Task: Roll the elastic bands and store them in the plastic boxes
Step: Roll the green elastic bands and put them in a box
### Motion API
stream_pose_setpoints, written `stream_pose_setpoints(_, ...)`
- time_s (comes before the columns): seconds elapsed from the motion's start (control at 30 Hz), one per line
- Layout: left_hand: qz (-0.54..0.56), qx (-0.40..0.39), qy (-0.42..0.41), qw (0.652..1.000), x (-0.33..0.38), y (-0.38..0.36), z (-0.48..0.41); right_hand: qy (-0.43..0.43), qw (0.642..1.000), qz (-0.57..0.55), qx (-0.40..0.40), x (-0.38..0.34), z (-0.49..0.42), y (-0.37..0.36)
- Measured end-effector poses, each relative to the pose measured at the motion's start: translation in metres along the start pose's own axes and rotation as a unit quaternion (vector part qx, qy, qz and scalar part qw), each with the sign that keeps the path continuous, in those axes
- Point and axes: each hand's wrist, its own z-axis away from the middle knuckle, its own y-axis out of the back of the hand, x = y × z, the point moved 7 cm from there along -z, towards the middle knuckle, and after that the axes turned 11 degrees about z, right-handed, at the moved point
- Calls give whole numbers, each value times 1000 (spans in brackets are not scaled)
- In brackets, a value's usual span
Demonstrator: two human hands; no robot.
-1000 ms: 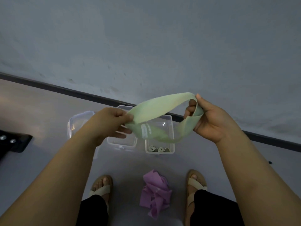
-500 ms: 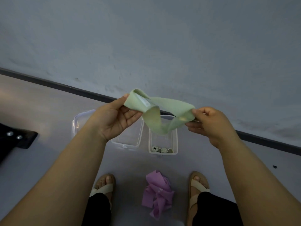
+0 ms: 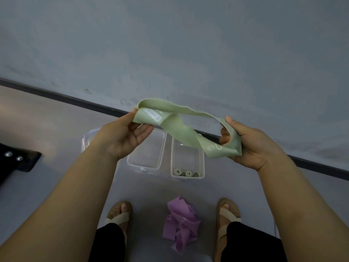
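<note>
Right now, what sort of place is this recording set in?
Probably a bare indoor room, perhaps at home: a plain grey wall meets a smooth floor at a dark skirting strip, and plastic boxes sit on the floor by sandalled feet.

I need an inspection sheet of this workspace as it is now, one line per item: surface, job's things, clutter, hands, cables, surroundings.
Surface: grey floor, bearing the boxes and bands.
Job's things: green band held in the air between both hands; right box holds rolled green bands; middle box looks empty; left box partly hidden by the arm; purple bands piled unrolled between the feet.
Clutter: black object with two screws at the left edge.
Hands: left hand pinches one end of the band; right hand grips the other end.
Cables: nothing seen.
Surroundings: grey wall, dark baseboard, sandals on both feet.
</note>
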Motion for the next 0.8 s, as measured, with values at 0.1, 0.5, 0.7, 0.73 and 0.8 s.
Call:
stream_pose_setpoints(0.1, 79, -13, 5, 997, 1, -7, 0, 16, 1000, 4, -11, -2, 1, -1)
stream_pose_setpoints(0.5, -228, -121, 68, 964, -3, -8, 19, 61, 981, -162, 88, -6, -6, 26)
stream_pose_setpoints(0.7, -449, -2, -26, 893, 15, 22, 5, 65, 986, -26, 149, -5, -8, 41)
stream_pose_setpoints(0.73, -470, 18, -54, 881, 18, 24, 4, 78, 978, 94, 171, -8, -8, 43)
stream_pose_setpoints(0.8, -461, 34, -107, 880, 22, 19, 7, 119, 920, 311, 208, -15, -5, 42)
